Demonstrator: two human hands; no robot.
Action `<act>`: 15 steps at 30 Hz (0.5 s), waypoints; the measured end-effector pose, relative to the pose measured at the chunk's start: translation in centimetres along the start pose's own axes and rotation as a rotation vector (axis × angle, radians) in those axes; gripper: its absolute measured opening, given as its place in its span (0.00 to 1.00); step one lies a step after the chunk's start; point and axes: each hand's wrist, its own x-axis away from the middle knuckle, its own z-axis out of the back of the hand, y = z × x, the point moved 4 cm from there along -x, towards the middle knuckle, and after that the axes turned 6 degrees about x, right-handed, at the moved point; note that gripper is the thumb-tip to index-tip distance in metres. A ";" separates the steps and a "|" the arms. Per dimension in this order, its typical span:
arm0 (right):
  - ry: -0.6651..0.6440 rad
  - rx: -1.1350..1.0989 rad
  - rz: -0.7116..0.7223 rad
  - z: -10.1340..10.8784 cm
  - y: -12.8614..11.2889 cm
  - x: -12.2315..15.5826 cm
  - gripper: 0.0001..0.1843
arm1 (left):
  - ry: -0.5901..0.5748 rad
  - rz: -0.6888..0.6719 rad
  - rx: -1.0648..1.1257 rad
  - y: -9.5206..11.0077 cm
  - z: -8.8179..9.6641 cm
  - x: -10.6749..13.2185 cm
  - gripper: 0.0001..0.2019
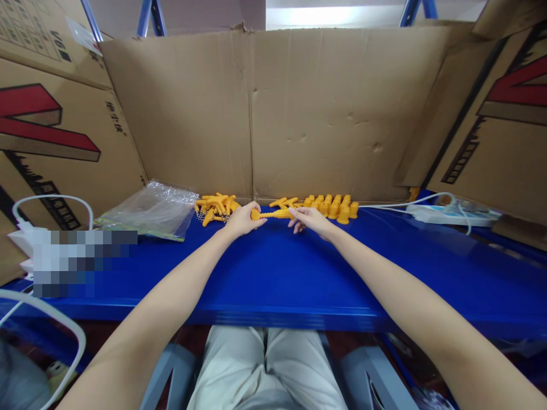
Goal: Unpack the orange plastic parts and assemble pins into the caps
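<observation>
Both of my hands are raised over the blue table, with a yellow twisted rod (pixel 270 214) stretched level between them. My left hand (pixel 243 221) is closed around its round, disc-like end. At the other end my right hand (pixel 310 218) pinches a wider yellow part, its lower fingers curled loosely beneath. Whether rod and wider part are one piece I cannot tell. Close to the left hand lies a heap of yellow branched pieces (pixel 216 204) with small metal chains. Behind the hands are more yellow branched pieces (pixel 284 202). Several yellow cup-shaped pieces (pixel 343 213) stand in rows beyond the right hand.
Cardboard (pixel 325 114) walls in the back and sides of the blue table (pixel 273 273). At left lie a clear plastic bag (pixel 149 210) and a white cabled device, partly blurred. A white power strip (pixel 448 215) with cables sits at right.
</observation>
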 end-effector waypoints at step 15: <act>-0.028 -0.027 -0.023 -0.1 -0.1 0.1 0.14 | -0.012 -0.013 0.000 0.2 0.0 0.0 0.14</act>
